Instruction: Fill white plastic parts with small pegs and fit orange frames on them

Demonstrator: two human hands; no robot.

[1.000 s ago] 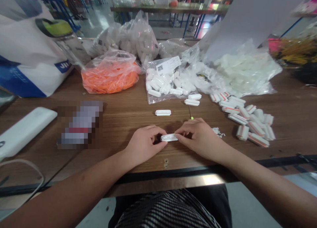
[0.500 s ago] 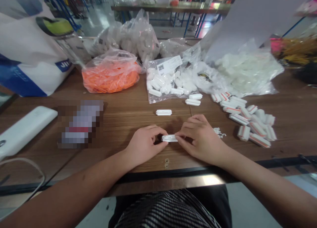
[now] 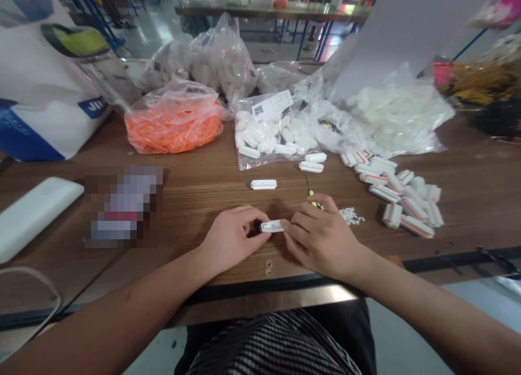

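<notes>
A slim white plastic capsule with fine dark markings along its face point(image 3: 272, 226) sits level between both hands, just above or against the brown wood-grain bench point(image 3: 195, 209) near its front edge; the hands hide whether it touches the wood. The grip on it is closed from both sides: the left hand point(image 3: 230, 240) curls around the capsule's left end, and the right hand point(image 3: 321, 240) pinches its right end between the fingertips. A small lime-green stick point(image 3: 311, 196) shows just beyond the right hand, its lower end hidden behind the fingers. Just right of that hand lies a small scatter of white plastic bits point(image 3: 350, 216), and beyond them spreads a loose pile of white capsules with orange stripes point(image 3: 396, 196). Straight ahead of the hands, a separate white capsule point(image 3: 264, 184) lies flat on the bench, and two more point(image 3: 311, 162) rest beside a clear plastic bag of white capsules with a QR-code label point(image 3: 264, 131). Further back stand a clear bag of orange strips point(image 3: 173, 128) and a large clear bag of white pieces point(image 3: 386, 112). To the left lie a pixelated, unreadable object point(image 3: 122, 207) and a flat white rounded slab point(image 3: 32, 217).
</notes>
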